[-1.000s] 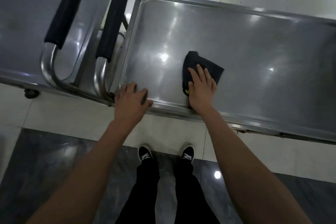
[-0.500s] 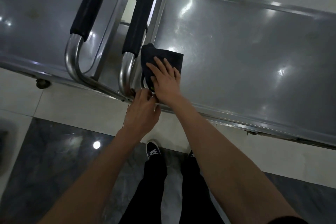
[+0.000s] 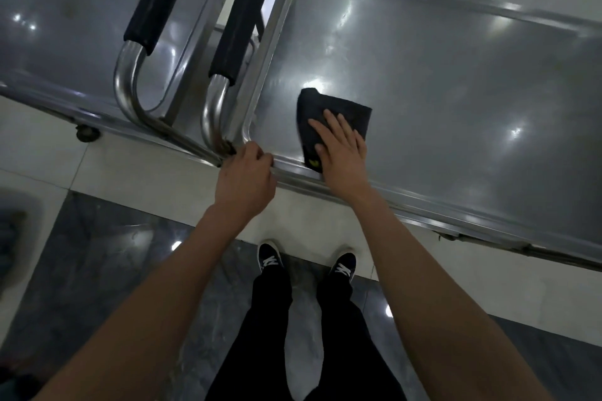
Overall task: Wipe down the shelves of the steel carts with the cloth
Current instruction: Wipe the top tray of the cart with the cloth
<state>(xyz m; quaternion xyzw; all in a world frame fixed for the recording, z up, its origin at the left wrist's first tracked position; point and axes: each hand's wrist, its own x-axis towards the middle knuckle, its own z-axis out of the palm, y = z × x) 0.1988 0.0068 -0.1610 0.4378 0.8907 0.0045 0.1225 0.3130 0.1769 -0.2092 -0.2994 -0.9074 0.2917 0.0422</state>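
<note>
Head view, looking down on two steel carts standing side by side on a tiled floor (image 3: 136, 179). Far left: the left cart's top shelf (image 3: 65, 26), bare steel with light reflections, and its bent tube handle with a black foam sleeve (image 3: 156, 0). Beside it, the right cart's handle, likewise with a black sleeve (image 3: 241, 13), curves down to the near corner of its frame. Left hand (image 3: 244, 179): the grip is closed, fingers curled over the near rim of the right cart at that corner, just beside the base of the handle tube; what lies under the fingertips cannot be told. Right hand (image 3: 342, 153): the grip is wide, fingers straight and slightly spread, palm pressing flat on a dark folded cloth (image 3: 329, 111). The cloth lies on the right cart's top shelf (image 3: 456, 91), near the shelf's left end and close to the near rim; a small yellow mark shows at its near corner. The shelf is a shallow tray with a raised rim and holds only the cloth. Bottom centre: the person's dark trousers and dark shoes (image 3: 270, 257) with white laces.
</note>
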